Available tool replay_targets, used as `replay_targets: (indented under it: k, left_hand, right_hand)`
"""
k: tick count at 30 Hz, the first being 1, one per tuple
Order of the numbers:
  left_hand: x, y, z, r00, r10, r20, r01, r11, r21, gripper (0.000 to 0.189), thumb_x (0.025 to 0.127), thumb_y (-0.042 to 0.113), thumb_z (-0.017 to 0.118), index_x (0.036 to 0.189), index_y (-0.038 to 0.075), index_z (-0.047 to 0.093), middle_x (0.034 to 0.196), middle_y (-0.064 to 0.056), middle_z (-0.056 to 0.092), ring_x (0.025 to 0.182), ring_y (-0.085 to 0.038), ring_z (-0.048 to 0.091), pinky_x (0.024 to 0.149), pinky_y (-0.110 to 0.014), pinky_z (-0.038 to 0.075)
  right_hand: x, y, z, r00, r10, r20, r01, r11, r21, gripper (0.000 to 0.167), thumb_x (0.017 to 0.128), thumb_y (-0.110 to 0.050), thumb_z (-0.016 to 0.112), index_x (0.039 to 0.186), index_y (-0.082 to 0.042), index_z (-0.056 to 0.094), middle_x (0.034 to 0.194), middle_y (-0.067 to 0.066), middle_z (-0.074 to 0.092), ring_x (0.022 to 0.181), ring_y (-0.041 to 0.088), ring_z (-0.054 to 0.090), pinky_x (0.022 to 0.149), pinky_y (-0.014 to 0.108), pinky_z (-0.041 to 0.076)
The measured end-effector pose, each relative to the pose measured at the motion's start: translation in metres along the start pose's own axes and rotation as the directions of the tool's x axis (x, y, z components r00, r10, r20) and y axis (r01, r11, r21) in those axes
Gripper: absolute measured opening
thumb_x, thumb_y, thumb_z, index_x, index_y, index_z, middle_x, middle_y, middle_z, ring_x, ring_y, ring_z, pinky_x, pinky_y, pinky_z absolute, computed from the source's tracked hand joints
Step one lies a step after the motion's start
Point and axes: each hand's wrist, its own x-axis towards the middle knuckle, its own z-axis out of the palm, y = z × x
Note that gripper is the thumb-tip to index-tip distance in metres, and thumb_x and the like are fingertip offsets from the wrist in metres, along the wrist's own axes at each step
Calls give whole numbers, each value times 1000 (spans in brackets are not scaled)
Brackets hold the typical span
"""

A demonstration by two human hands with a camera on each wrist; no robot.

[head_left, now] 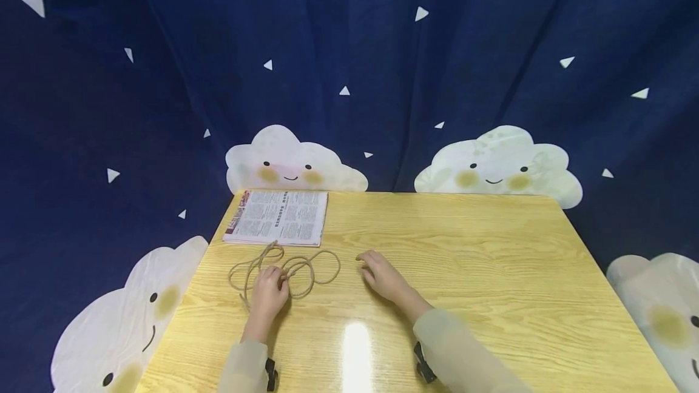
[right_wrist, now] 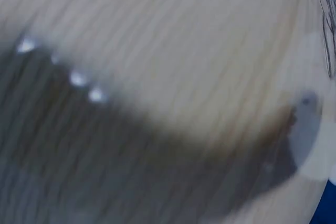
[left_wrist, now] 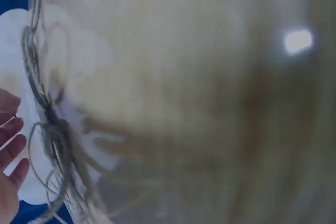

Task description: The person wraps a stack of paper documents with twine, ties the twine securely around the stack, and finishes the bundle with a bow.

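Observation:
A thin tan cord [head_left: 314, 275] lies in loose loops on the left part of the wooden table. Over the loops is my left hand [head_left: 270, 292], its fingertips close to the strands. From the left wrist, the fingers [left_wrist: 11, 153] look loosely bent and spread, with the bunched cord [left_wrist: 55, 137] beyond them and a gap showing between. To the right of the cord, my right hand [head_left: 384, 276] hovers low over the tabletop with relaxed fingers and nothing in it. The right wrist view shows mostly table and shadow, with strands at its upper right edge.
A folded newspaper [head_left: 281, 217] lies at the table's back left corner, just behind the cord. The wooden table [head_left: 469, 247] ends at a dark blue curtain [head_left: 382, 47] with white clouds and triangles. A bright light reflection shows near the front.

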Motion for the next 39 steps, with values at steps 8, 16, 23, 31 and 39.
replay_targets:
  k: [8, 16, 23, 31, 39]
  left_hand:
    - [-13, -4, -6, 973, -178, 144, 184, 982, -34, 26, 75, 2, 69, 99, -5, 63, 97, -16, 60, 90, -32, 55, 76, -44, 48]
    - [-20, -4, -1, 964, -202, 171, 215, 975, -62, 26, 78, -2, 66, 104, -5, 61, 100, -17, 61, 96, -35, 56, 80, -45, 50]
    - [-21, 1, 1, 960, -208, 187, 226, 971, -78, 25, 80, -6, 63, 104, -6, 61, 97, -16, 63, 91, -31, 59, 76, -39, 53]
    - [-17, 5, 8, 967, -181, 180, 194, 980, -55, 19, 79, -5, 63, 98, -3, 64, 97, -15, 64, 91, -31, 60, 76, -39, 52]
    - [-7, 14, 10, 982, -124, 141, 135, 989, -68, 14, 79, -5, 63, 93, -2, 64, 91, -13, 64, 86, -29, 60, 74, -37, 53]
  right_hand:
    - [8, -28, 19, 972, -81, 220, 98, 993, -68, 42, 92, -12, 53, 132, -2, 44, 134, 14, 45, 124, 27, 42, 104, 38, 35]
    - [9, -37, 31, 943, -90, 321, 158, 968, -194, 44, 95, -17, 49, 136, -5, 41, 139, 11, 41, 127, 24, 39, 107, 36, 31]
    - [6, -30, 36, 974, -112, 198, 154, 966, -209, 19, 92, -15, 54, 108, -9, 61, 107, 3, 56, 103, 19, 54, 92, 30, 45]
    - [0, -21, 35, 982, -77, 173, 121, 957, -263, 8, 86, -13, 60, 81, -16, 54, 81, -9, 44, 79, 9, 43, 72, 22, 43]
    - [-11, -1, 23, 996, -24, 90, 45, 971, -235, 11, 89, -15, 56, 80, -15, 48, 78, -9, 45, 74, 9, 40, 67, 25, 40]
